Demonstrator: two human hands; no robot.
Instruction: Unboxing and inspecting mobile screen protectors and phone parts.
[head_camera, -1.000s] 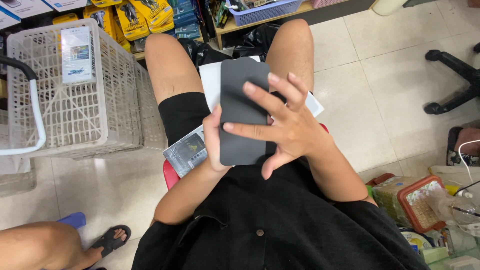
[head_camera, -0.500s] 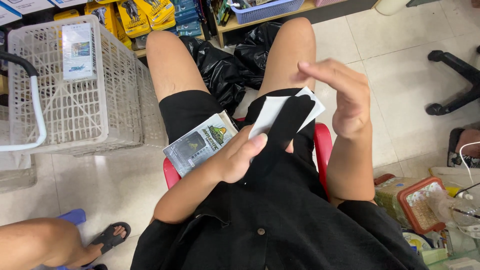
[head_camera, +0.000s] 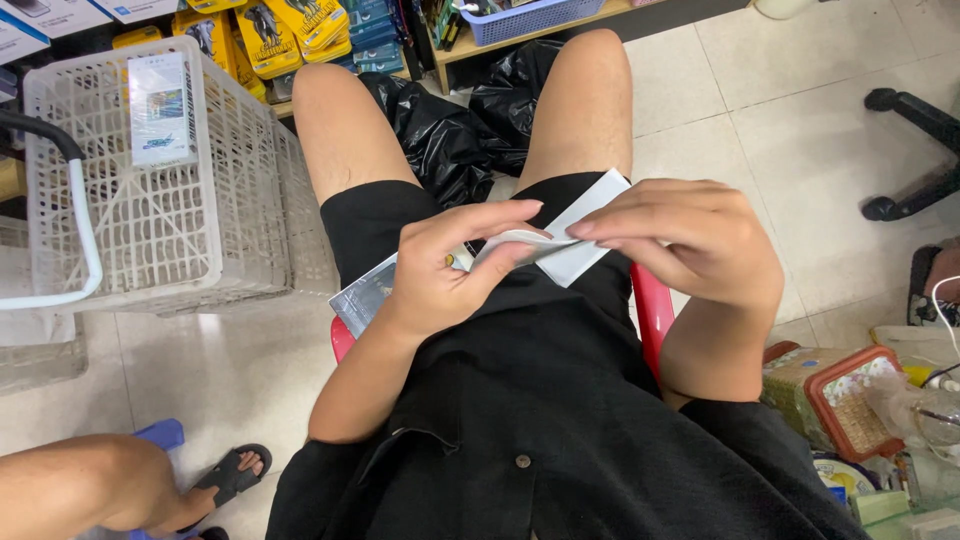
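The left hand (head_camera: 440, 265) and the right hand (head_camera: 690, 240) meet over the lap of the seated person, and both are closed on one thin white sheet (head_camera: 575, 235), maybe a flat packet or card; I cannot tell which. The left fingers curl around its near end, with the thumb pressing from below, and the right fingertips pinch its upper edge from the other side. The long axis of the sheet runs from the left hand up and to the right, toward the right knee, so it lies between the two hands and equally near to both. Both forearms come in from the sides, with elbows bent and wrists turned inward. Under the left wrist a printed flat package (head_camera: 362, 295) rests on the left thigh, on the black shorts. The person sits on a red stool (head_camera: 652, 310). Further left stands a white plastic basket (head_camera: 150, 210), and black plastic bags (head_camera: 450, 130) lie on the tiled floor between the knees.
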